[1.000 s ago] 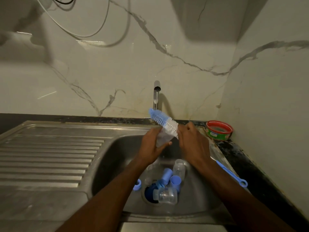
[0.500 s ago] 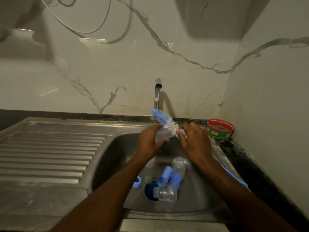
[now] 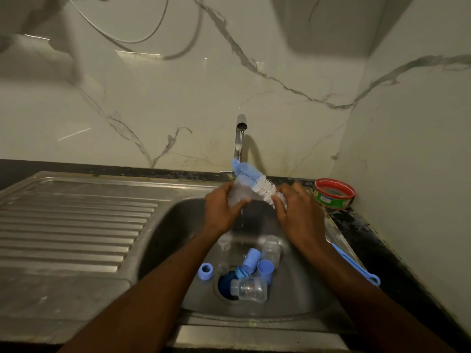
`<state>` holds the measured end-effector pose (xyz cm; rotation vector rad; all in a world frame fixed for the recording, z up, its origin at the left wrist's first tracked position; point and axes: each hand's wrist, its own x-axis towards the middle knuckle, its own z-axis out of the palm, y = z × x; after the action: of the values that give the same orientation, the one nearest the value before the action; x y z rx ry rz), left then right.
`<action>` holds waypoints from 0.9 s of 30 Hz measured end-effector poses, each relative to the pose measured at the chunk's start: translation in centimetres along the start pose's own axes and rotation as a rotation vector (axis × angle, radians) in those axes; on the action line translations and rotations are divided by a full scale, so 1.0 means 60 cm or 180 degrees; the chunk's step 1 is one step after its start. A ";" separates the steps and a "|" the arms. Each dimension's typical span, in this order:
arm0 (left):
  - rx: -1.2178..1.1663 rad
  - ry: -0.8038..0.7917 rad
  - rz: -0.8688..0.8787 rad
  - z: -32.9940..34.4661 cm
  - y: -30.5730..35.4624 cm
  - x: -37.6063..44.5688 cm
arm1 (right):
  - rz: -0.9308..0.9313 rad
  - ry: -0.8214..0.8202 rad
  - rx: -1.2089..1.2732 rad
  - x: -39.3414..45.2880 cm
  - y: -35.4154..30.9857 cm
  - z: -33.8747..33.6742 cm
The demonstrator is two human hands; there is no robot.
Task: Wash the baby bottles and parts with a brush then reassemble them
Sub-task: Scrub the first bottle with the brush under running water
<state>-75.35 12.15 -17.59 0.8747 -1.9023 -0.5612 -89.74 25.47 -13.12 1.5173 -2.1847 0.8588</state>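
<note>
Bottle [image 3: 238,196] gripped in L hand [image 3: 220,212]; R hand [image 3: 298,215] fingers clasp brush [image 3: 254,183]; labels unreadable.

Two forearms enter from the lower edge, both bare from the frame edge to the wrist; no sleeve shows on either. Left hand [image 3: 221,210] and right hand [image 3: 297,215] are ungloved. No ring, watch, bracelet or other item is visible on fingers or wrists.

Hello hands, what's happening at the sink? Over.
Left hand holds clear bottle; right hand grips bottle brush. Scrubbing under tap. Nothing blocking.
</note>
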 end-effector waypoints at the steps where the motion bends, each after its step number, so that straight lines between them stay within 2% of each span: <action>1: -0.0019 0.0097 -0.0102 -0.003 -0.003 0.002 | 0.0004 -0.0039 0.0031 -0.002 0.002 0.000; 8: -0.0074 -0.0439 0.0466 0.006 0.023 -0.018 | -0.0045 0.0173 0.0116 0.011 -0.010 0.007; 14: -0.0029 0.0200 -0.0146 -0.003 -0.003 -0.001 | -0.0065 -0.0040 0.0099 -0.004 0.002 0.004; 19: -0.0055 -0.0438 0.0453 0.001 0.023 -0.018 | 0.0029 0.0063 0.0111 0.013 0.000 0.007; 21: 0.0049 -0.0358 0.0367 0.004 0.019 -0.014 | 0.0027 0.0067 0.0074 0.013 0.005 0.006; 25: 0.0107 0.0096 -0.0194 0.003 -0.009 0.001 | -0.0042 -0.0068 0.0055 0.000 0.008 0.005; 27: 0.0120 -0.0080 -0.0087 0.005 -0.011 -0.002 | -0.0070 -0.0087 0.0114 0.000 0.004 0.009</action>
<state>-75.35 11.85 -18.22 0.9232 -1.9316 -0.5567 -89.92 25.17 -13.59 1.5759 -2.1789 0.8797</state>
